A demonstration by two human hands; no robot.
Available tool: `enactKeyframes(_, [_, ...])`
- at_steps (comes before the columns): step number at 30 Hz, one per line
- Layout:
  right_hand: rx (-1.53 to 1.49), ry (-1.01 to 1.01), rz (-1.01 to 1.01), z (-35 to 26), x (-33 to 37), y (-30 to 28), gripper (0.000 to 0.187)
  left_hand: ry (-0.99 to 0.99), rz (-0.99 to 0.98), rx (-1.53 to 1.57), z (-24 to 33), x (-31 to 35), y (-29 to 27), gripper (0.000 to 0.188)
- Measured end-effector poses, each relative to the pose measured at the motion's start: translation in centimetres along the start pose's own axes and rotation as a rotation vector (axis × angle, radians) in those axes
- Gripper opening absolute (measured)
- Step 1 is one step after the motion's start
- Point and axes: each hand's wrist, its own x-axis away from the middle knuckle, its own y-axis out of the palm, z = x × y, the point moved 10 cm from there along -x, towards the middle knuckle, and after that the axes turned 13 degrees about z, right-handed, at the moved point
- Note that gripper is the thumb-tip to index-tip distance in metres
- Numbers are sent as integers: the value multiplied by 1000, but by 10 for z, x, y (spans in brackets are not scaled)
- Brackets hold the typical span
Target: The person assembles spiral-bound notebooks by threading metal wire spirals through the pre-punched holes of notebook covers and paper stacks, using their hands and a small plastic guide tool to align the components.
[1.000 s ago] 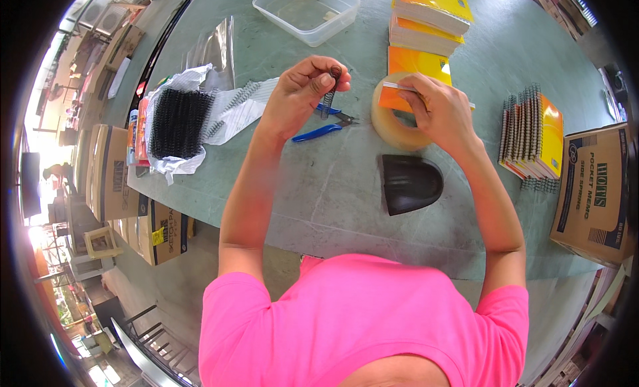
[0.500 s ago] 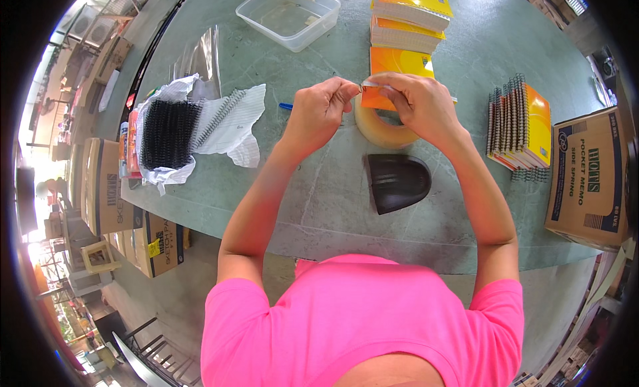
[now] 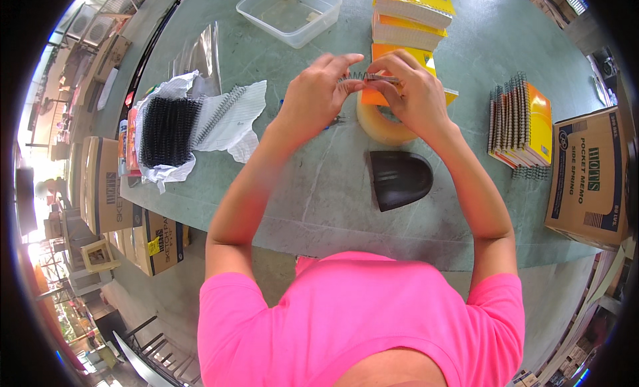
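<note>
A dark spiral wire (image 3: 357, 75) stretches between my two hands at the top edge of a small notebook. My left hand (image 3: 317, 94) has the wire loosely between its thumb and fingers, with the index finger stretched out above it. My right hand (image 3: 418, 97) pinches the orange-and-yellow notebook (image 3: 452, 95) by its edge, where the wire meets it; most of the notebook is hidden by the hand. Just under the right hand lies a roll of clear tape (image 3: 383, 127). Nearer to me sits a black curved holder (image 3: 401, 180).
Black spiral wires (image 3: 166, 132) lie bundled on crumpled white paper (image 3: 229, 130) at left. A clear plastic tub (image 3: 293, 37) and stacked notebooks (image 3: 409, 30) stand at the back. At right are spiral-bound notebooks (image 3: 522, 124) and a cardboard box (image 3: 586, 177).
My left hand has opened from a tight pinch and turned, its index finger now stretched out. More of the spiral wire shows between the hands. The right hand has shifted slightly.
</note>
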Motion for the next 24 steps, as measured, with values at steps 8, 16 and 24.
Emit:
enactKeyframes(8, [102, -46, -70, 7, 1, 7, 19, 187, -53, 339, 89, 3, -20, 17])
enactKeyframes(16, [122, 49, -201, 5, 6, 17, 19, 206, -803, 1653, 223, 94, -32, 19])
enactKeyframes(24, [27, 85, -157, 5, -1, 10, 16, 186, -861, 1694, 227, 100, -32, 22])
